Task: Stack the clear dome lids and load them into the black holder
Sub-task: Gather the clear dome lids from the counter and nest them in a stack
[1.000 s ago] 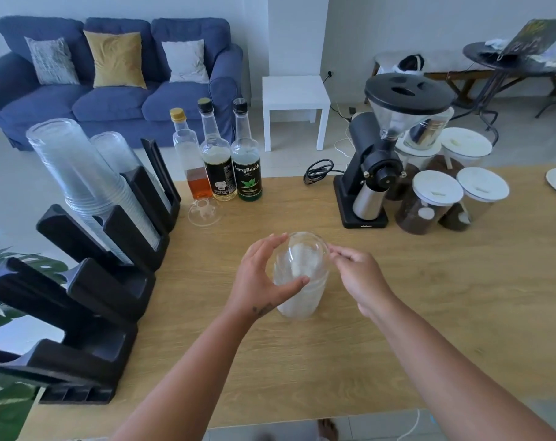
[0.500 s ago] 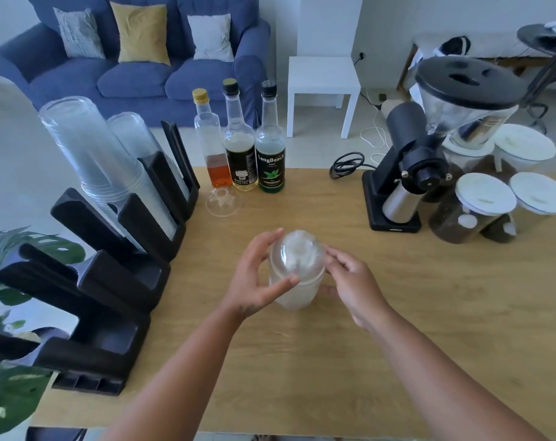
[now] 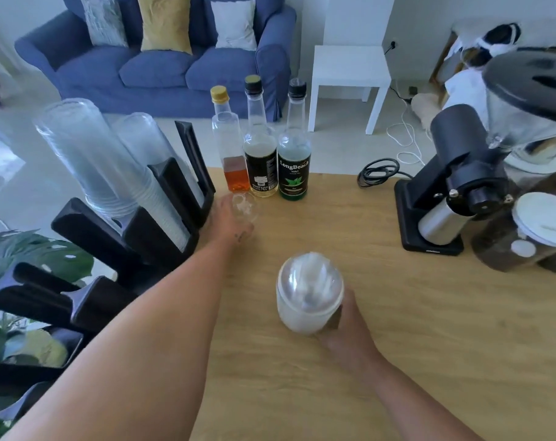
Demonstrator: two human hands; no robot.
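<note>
The fingers (image 3: 345, 305) of the right hand (image 3: 349, 334) are curling round the lower wall of the stack of dome lids (image 3: 308, 291), gripping it upright near the middle of the bench (image 3: 429, 361). The left hand (image 3: 229, 222) is stretching toward the far edge of the bench, with its fingers at the single dome lid (image 3: 248, 206). Blur is hiding whether they are closing on it. That lid is lying just in front of the amber syrup bottle (image 3: 230, 154), close beside the black holder (image 3: 162, 218), which is carrying clear cups (image 3: 89, 160).

Judged step: collecting the loose lid.
- Pinch it at the rim, as the thin dome is likely to buckle.
- Lift it clear of the bottles.
- Seat it squarely, dome up, while the right hand is steadying the stack.
</note>
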